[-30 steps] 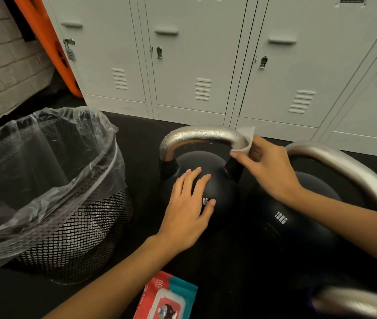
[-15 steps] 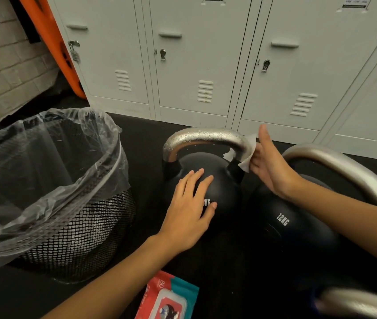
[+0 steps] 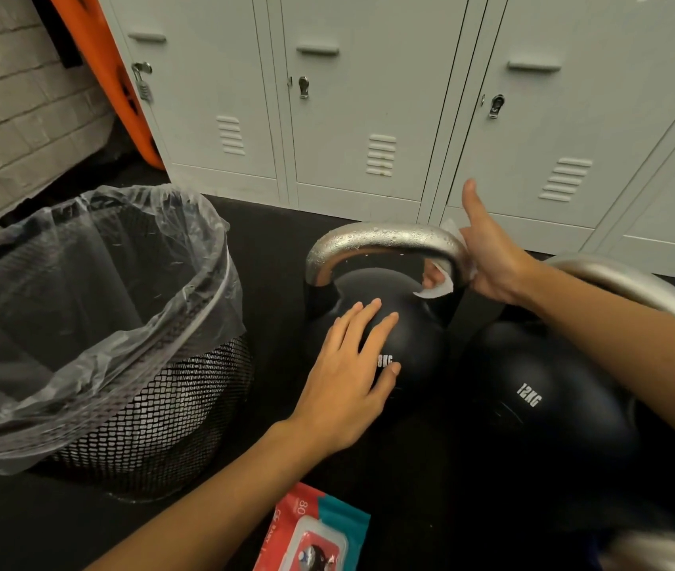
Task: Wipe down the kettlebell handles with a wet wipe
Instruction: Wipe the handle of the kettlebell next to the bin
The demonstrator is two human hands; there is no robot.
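Left hand [image 3: 348, 377] rests flat, fingers straight, on the kettlebell [image 3: 409, 344]; right hand [image 3: 488, 257] grips a wet wipe [image 3: 436, 288] around the droplet-covered handle [image 3: 385, 236], thumb raised.

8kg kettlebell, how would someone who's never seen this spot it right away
Start at the mesh bin with the clear liner on the left; the 8kg kettlebell stands just right of it, before the grey lockers. Unlike the 12KG kettlebell beside it, its silver handle is beaded with droplets.

Lined mesh bin [image 3: 92, 335] left of 8 kg kettlebell [image 3: 409, 348], 12 kg kettlebell [image 3: 541, 405] right of it, lockers [image 3: 360, 96] behind, wipes pack [image 3: 311, 533] in front.
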